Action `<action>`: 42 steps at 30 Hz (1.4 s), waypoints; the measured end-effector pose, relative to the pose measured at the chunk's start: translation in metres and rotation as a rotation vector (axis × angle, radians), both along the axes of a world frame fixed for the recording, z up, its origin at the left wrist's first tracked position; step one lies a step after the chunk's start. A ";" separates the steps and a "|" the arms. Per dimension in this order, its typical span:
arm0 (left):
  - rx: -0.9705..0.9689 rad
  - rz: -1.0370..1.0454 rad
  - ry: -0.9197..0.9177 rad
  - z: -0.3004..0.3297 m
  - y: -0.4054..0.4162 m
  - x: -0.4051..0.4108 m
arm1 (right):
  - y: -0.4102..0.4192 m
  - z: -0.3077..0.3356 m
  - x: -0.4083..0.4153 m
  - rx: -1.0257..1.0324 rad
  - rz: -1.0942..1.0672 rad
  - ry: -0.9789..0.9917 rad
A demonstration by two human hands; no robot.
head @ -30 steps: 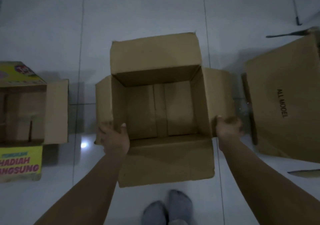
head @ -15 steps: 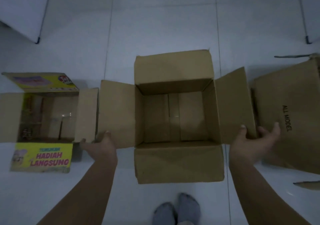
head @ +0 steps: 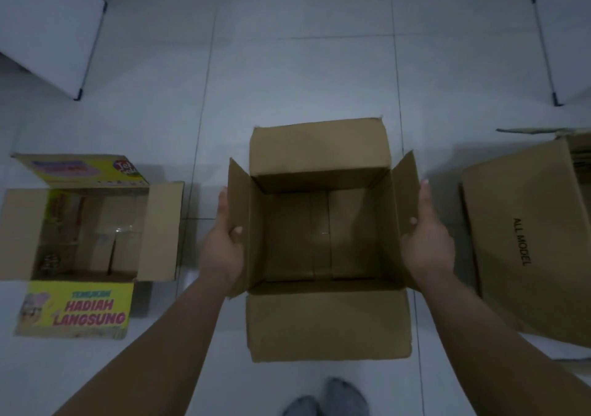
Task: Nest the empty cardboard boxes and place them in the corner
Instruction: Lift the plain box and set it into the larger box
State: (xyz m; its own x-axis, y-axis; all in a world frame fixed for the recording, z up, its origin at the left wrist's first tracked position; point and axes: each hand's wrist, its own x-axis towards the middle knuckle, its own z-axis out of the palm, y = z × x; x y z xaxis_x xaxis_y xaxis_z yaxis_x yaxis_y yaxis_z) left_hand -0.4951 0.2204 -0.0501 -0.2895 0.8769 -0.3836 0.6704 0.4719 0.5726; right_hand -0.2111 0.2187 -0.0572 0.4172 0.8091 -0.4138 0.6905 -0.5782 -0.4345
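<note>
A plain brown cardboard box (head: pixel 319 239) stands open and empty on the white tiled floor in front of me. My left hand (head: pixel 224 243) grips its raised left flap, thumb inside. My right hand (head: pixel 427 239) presses flat against the outside of the raised right flap. To the left stands a smaller open box (head: pixel 92 233) with yellow printed flaps reading "HADIAH LANGSUNG". At the right edge lies a larger brown box (head: pixel 524 239) marked "ALL MODEL", partly cut off by the frame.
My feet in grey socks (head: pixel 326 399) stand just behind the middle box. White panels (head: pixel 48 25) lean at the far left and at the far right (head: pixel 566 32). Bare floor tiles lie beyond the boxes.
The side flaps of the middle box lay flat outward half a second ago; now both stand up, with my hands moved in against them. The view has tilted up.
</note>
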 end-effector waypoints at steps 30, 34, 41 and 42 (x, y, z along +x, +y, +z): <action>0.350 0.258 -0.042 0.338 -0.094 0.289 | -0.105 0.338 0.283 0.415 -0.135 0.009; 0.323 0.248 -0.108 0.343 -0.102 0.369 | -0.122 0.347 0.364 0.374 -0.168 -0.016; 0.287 0.096 -0.114 0.315 -0.085 0.462 | -0.118 0.333 0.455 0.291 -0.127 -0.068; 0.268 0.079 -0.114 0.312 -0.081 0.471 | -0.116 0.329 0.463 0.275 -0.133 -0.075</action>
State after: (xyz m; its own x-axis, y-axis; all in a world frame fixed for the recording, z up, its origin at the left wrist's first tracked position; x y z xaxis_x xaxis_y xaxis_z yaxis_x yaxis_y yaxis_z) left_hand -0.0239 0.1391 0.2615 -0.3291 0.9278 -0.1755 0.5622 0.3419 0.7530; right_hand 0.2517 0.1031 0.2715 0.5478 0.8228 -0.1510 0.6531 -0.5335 -0.5375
